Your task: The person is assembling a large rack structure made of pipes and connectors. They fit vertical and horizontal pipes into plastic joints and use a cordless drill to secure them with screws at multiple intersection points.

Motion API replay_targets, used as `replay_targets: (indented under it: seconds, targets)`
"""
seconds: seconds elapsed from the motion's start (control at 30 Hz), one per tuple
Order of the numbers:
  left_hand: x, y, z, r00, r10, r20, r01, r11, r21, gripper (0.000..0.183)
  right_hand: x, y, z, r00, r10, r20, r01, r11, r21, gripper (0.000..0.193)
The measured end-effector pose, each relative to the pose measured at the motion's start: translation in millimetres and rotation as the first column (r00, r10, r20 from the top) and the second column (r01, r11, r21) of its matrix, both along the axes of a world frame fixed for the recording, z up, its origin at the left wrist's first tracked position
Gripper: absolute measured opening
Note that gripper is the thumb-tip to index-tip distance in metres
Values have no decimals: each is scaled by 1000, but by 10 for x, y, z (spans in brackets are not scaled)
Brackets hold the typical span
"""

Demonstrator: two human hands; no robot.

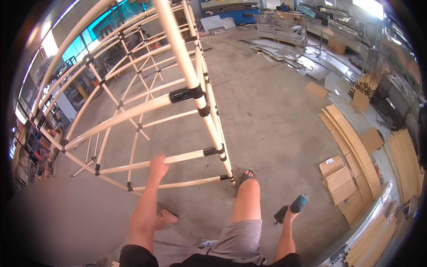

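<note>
A tall frame of cream pipes point(147, 104) joined by black clamps point(187, 94) stands on the concrete floor in front of me. My left hand point(158, 165) grips one of its low horizontal pipes point(187, 157). My right hand point(291, 214) hangs at my side and holds a teal and black cordless drill point(299, 204). My right foot in a sandal point(247, 175) rests against the frame's near corner post.
Flat cardboard boxes point(340, 178) and bundles of wooden strips point(407, 160) lie to the right. Shiny metal sheets point(307, 62) are spread on the floor further back. Shelves with parts point(31, 147) stand at far left. A grey round surface point(58, 218) fills the lower left.
</note>
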State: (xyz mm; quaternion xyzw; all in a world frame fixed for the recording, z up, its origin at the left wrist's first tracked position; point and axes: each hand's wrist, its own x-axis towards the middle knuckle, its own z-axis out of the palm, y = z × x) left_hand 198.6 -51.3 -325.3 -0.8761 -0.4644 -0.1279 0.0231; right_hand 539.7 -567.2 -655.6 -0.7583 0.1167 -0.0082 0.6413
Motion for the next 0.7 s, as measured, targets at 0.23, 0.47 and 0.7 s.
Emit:
replay_targets:
  seconds: [0.23, 0.47, 0.7]
  targets:
    - [-141, -110, 55, 999, 25, -36, -27, 999, -45, 19, -431, 150, -364, 976, 2, -216, 20, 995, 97, 33]
    - [-1, -291, 121, 992, -77, 98, 83, 994, -66, 39, -698, 46, -716, 999, -19, 30, 24, 984, -179, 37]
    - [-324, -487, -69, 873, -15, 488, -69, 986, 154, 59, -580, -864, -980, 851, 451, -271, -488, 485, -725, 35]
